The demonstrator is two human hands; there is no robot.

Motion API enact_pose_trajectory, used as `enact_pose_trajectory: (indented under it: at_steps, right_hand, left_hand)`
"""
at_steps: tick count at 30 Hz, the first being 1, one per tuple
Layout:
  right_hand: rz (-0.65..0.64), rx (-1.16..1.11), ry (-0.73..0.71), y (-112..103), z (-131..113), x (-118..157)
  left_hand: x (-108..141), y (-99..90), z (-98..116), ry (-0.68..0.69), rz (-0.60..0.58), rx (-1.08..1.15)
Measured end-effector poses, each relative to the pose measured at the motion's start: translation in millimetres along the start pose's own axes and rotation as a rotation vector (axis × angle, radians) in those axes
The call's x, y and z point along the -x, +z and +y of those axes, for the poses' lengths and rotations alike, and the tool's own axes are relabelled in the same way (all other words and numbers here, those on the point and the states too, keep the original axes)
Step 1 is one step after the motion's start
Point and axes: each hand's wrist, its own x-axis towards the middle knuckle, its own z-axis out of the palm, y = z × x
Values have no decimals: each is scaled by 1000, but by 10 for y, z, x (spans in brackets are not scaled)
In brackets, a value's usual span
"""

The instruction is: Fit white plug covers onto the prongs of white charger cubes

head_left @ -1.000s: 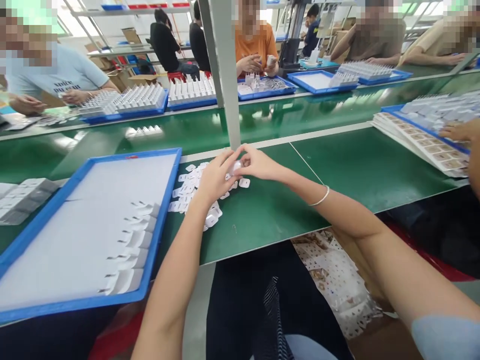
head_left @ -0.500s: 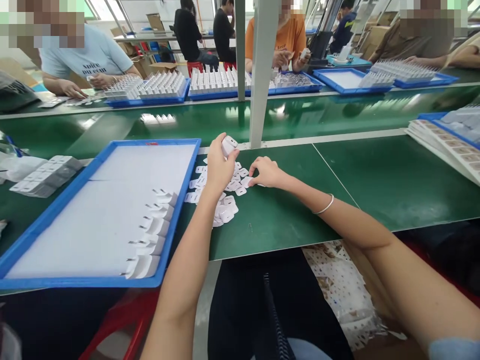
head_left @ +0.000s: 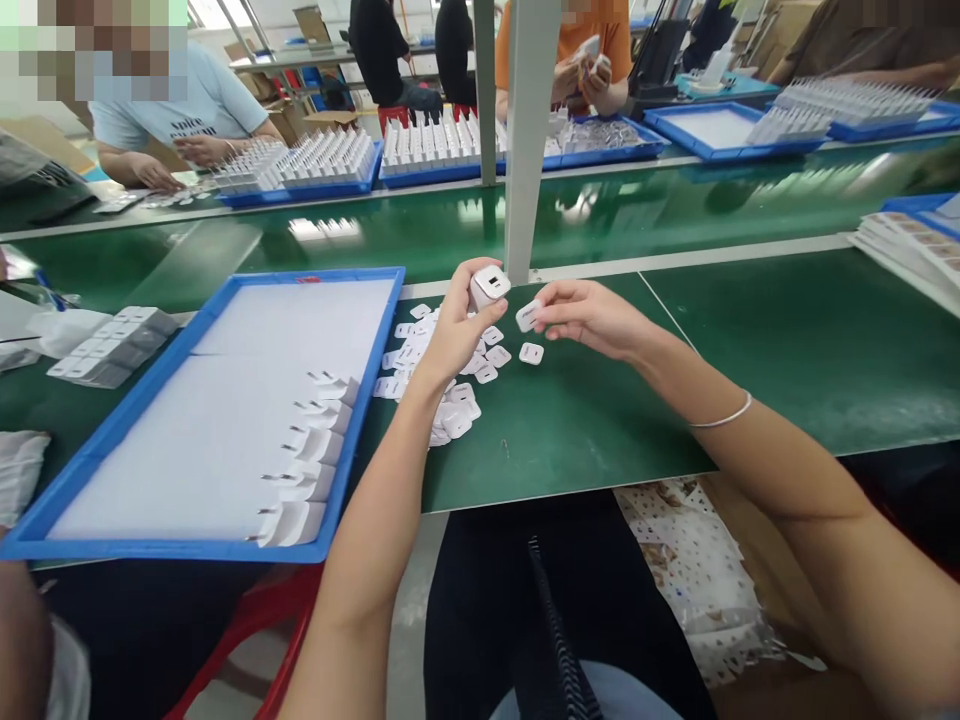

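Note:
My left hand [head_left: 463, 325] is wrapped round a white charger [head_left: 489, 287], whose end face with port openings points up toward me. Close by on the right, my right hand [head_left: 589, 315] pinches a small white cover plate [head_left: 528, 316] with a slot in it, held just above the table and apart from the charger. A single cover plate [head_left: 531, 353] lies on the green table below my right fingers. Under and beside my left wrist spreads a loose pile of the same white plates [head_left: 456, 412], partly hidden by my forearm.
Left of the pile lies a blue-rimmed tray [head_left: 391, 320] with several white plug chargers [head_left: 300, 480] in a row along its right side. A grey post [head_left: 523, 200] stands behind my hands. Co-workers sit across the green belt [head_left: 420, 225], beside trays of chargers [head_left: 431, 140].
My right hand has lifted a cover plate from the pile and moved up and right with it. My left hand has moved right, turning the charger's port face more toward me.

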Motion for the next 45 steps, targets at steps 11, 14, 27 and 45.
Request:
enact_pose_trajectory:
  at_steps: [11,14,27,45]
  right_hand:
    - [140,-72,-265,102,-51,265]
    - [132,-54,-318,138,-64,313]
    - [141,21,-363,154,-95,372]
    - [213,104,-316,234,-153,439]
  left_hand:
    - [123,224,298,51,-282,-156]
    - [140,250,398,80,-292,-173]
    - [147,264,477,125,-302,-209]
    - [146,291,553,55,-316,-199]
